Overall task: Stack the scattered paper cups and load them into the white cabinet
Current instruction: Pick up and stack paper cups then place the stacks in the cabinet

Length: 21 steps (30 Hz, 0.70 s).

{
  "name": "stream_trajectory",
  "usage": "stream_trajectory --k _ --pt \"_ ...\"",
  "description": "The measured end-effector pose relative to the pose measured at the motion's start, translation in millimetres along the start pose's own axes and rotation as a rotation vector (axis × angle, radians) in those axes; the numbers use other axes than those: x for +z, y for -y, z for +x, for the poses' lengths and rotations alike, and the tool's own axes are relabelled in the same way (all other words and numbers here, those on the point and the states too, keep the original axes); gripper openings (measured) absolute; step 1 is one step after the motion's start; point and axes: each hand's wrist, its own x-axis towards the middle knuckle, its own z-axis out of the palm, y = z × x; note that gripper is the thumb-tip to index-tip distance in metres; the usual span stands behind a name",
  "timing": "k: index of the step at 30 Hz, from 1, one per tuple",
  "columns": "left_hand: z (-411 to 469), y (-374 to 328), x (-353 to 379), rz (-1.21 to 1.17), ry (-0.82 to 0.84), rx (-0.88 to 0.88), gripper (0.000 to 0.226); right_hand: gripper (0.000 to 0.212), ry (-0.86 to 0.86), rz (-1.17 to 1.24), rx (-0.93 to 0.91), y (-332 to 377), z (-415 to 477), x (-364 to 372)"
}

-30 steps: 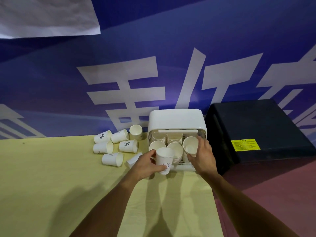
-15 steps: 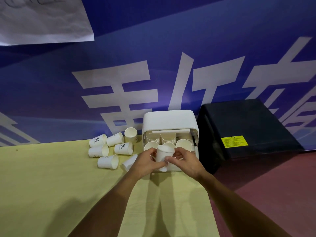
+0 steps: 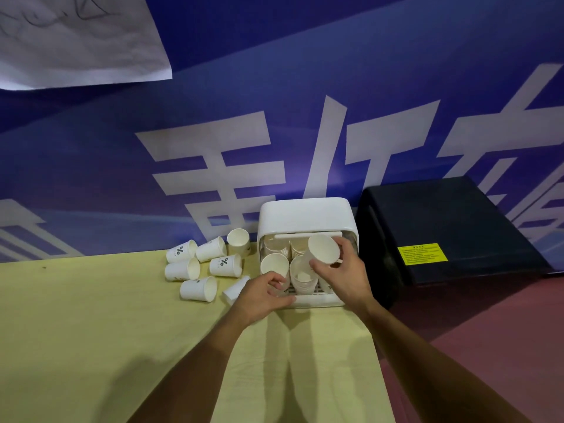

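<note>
The white cabinet [image 3: 306, 213] stands open at the back of the yellow table [image 3: 91, 331], with stacks of paper cups [image 3: 300, 277] in its tray. My right hand [image 3: 343, 279] grips one paper cup [image 3: 323, 250], tilted, over the tray's right front. My left hand [image 3: 262, 296] hovers at the tray's left front corner with its fingers loosely curled and nothing in them. Several scattered cups [image 3: 198, 288] lie on their sides to the left of the cabinet, and one cup [image 3: 238, 239] stands upright by the wall.
A black box [image 3: 442, 227] with a yellow label sits right beside the cabinet. A blue banner wall rises directly behind. The table's right edge [image 3: 381, 361] drops to a red floor.
The cup passed from my left hand to my right, which lifted it over the tray's right front. My left hand let go and sank to the tray's left corner.
</note>
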Motion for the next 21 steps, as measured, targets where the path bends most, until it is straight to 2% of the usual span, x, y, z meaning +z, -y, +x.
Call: stream_trajectory --k 11,15,18,21 --pt "-7.6 20.2 -17.4 -0.008 -0.062 -0.075 0.038 0.086 0.148 -0.347 -0.05 -9.0 16.5 29.6" --pt "-16.9 22.9 -15.8 0.012 -0.12 -0.114 0.036 0.09 0.118 -0.443 -0.094 -16.3 19.1 39.2" --pt "-25.1 33.7 -12.7 -0.021 -0.135 -0.152 0.046 0.084 0.054 -0.507 -0.224 -23.7 13.6 44.7" --pt "-32.1 45.6 -15.1 -0.033 -0.144 -0.196 0.045 0.07 0.038 -0.523 -0.367 -24.7 5.2 54.2"
